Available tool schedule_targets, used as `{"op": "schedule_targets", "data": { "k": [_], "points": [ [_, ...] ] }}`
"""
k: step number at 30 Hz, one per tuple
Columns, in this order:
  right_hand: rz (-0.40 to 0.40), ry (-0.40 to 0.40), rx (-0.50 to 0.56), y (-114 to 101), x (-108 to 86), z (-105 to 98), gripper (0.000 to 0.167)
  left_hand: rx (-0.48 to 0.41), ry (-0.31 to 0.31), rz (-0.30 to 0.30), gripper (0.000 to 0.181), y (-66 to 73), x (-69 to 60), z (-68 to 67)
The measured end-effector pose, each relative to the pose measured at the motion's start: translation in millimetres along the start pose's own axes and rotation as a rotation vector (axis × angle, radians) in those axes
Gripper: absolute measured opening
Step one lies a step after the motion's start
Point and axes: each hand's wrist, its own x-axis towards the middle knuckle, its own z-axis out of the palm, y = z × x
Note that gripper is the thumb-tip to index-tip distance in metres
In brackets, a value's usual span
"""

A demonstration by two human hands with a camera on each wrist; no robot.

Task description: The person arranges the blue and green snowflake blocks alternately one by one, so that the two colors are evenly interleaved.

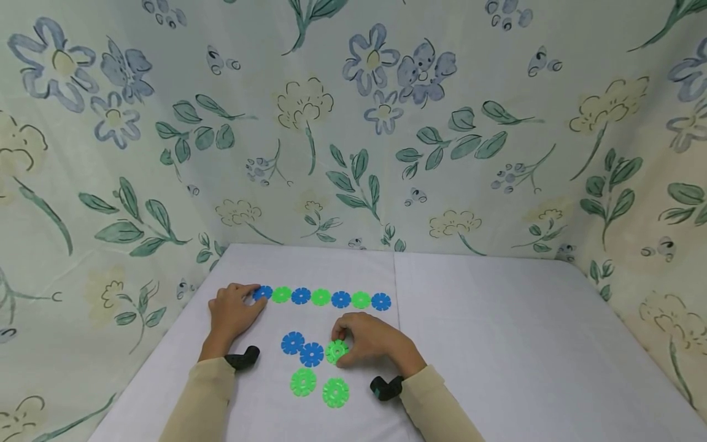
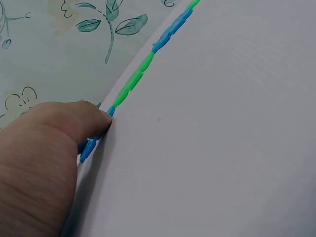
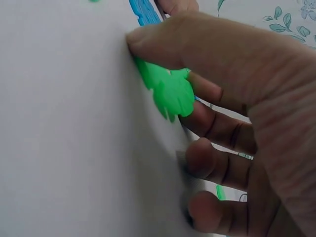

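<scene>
In the head view, a row of notched plastic discs, blue and green by turns, lies across the white cloth. My left hand holds the blue notched disc at the row's left end between thumb and fingers; the left wrist view shows the thumb across this blue disc. Nearer me, my right hand pinches a green notched disc by its edge. In the right wrist view that green disc appears tilted, with the thumb over part of it.
Two blue discs lie left of the right hand, touching or overlapping. Two loose green discs lie closer to me. A white cloth covers the table, and a floral curtain stands behind and at both sides.
</scene>
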Motion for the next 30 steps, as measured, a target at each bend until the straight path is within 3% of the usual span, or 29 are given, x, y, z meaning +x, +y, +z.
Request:
{"op": "schedule_targets", "data": {
  "k": [16,23,30],
  "points": [
    [-0.030,0.027,-0.186,-5.8,0.0,1.3,0.035,-0.002,0.000,0.003,0.046,1.2,0.2,-1.6],
    [-0.097,0.083,-0.344,-6.6,-0.2,6.1,0.036,0.001,0.002,0.001,0.047,0.5,-1.0,-0.8],
    [-0.118,0.117,-0.390,-4.5,-0.4,7.6,0.039,0.000,0.005,0.002,0.047,1.2,-0.1,-1.5]
  ]
}}
